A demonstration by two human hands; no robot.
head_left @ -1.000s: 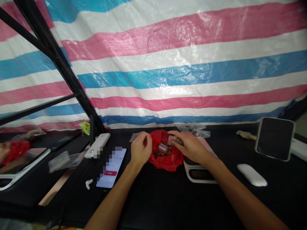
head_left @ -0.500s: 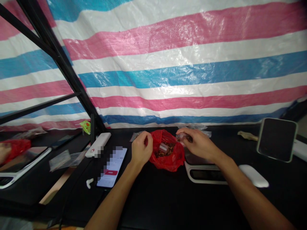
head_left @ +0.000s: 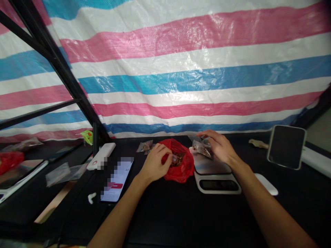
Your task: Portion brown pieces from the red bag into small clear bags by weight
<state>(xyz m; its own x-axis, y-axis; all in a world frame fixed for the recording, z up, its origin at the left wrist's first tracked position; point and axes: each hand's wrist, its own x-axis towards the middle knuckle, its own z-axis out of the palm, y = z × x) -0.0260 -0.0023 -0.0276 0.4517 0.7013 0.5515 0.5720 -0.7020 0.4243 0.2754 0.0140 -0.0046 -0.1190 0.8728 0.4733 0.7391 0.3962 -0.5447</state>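
Note:
My left hand (head_left: 157, 162) reaches over the left rim of an open red plastic bag (head_left: 181, 175). Its bent fingers close at a small clear plastic cup (head_left: 174, 159) lying on loose brown pieces (head_left: 182, 159) inside; the fingertips are partly hidden. Above the plate of a white kitchen scale (head_left: 210, 166), my right hand (head_left: 217, 146) holds a small clear plastic bag (head_left: 203, 148) with brown pieces in it. Whether this bag touches the plate is hard to tell. Small filled plastic bags (head_left: 145, 146) lie behind my left hand.
On the black table (head_left: 165, 213) a phone (head_left: 117, 181), a white earbud (head_left: 91, 197) and a white power bank (head_left: 102, 156) lie to the left. A dark-faced tablet-like panel (head_left: 286, 147) and a white case (head_left: 266, 184) are at right. Striped sheeting (head_left: 181, 82) hangs behind.
My left hand has moved from beside the red bag to inside its rim, at the cup. My right hand has shifted off the scale's front, showing the filled bag over the plate. The view has turned slightly.

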